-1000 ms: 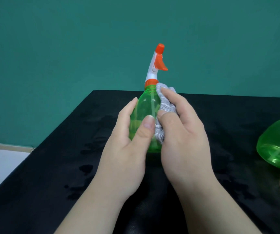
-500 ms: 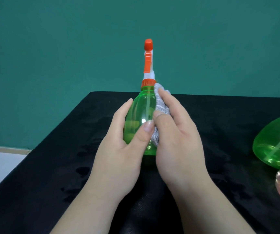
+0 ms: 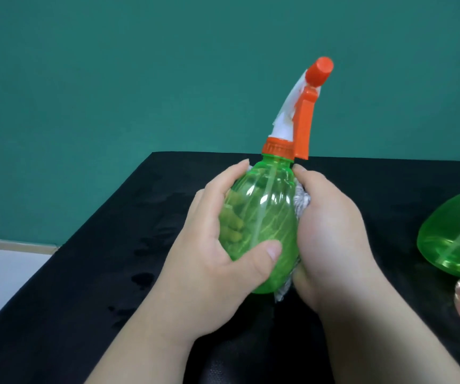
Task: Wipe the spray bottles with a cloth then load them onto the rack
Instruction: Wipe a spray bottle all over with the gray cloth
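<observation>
Bottle (image 3: 267,217) has tipped rightward, left grip (image 3: 203,273) wrapping it, right grip (image 3: 331,245) clutching cloth (image 3: 302,202) alongside

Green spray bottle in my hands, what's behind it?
The left hand curls behind the green spray bottle, showing through its clear wall. The right hand presses a grey cloth to its right side; most of the cloth is hidden.

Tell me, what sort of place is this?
Likely a plain indoor workspace: a black-covered table against a bare teal wall, where a grey cloth is held against a translucent green plastic spray bottle.
</observation>
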